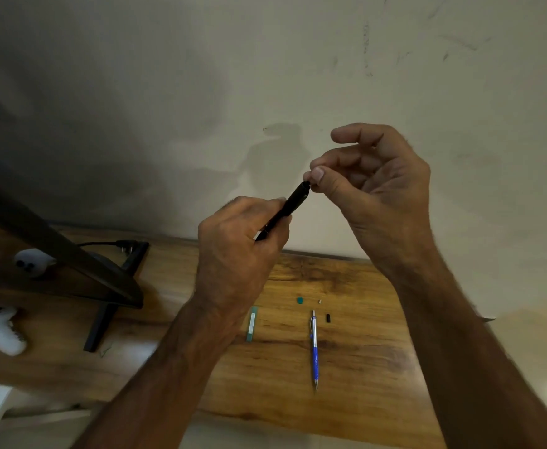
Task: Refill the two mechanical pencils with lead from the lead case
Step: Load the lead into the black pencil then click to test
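- The black pencil (290, 204) is held up over the table (363, 367), well clear of it, tilted with its top end up and to the right.
- The left hand (236, 247) grips its lower barrel, fingers curled round it.
- The right hand (372, 183) pinches thumb to forefinger right at that top end, other fingers loosely bent; whether a lead sits in the pinch I cannot tell, as it would be too thin to see.
- Step in hand, as I judge it: feeding lead into the first pencil.
- Next move calls for a steady barrel and a straight, light push — lead snaps easily.
- On the table lie the lead case (252, 324), its green cap (300, 300) apart from it, a small black cap (328, 318) and the blue pencil (314, 346), which no hand touches.
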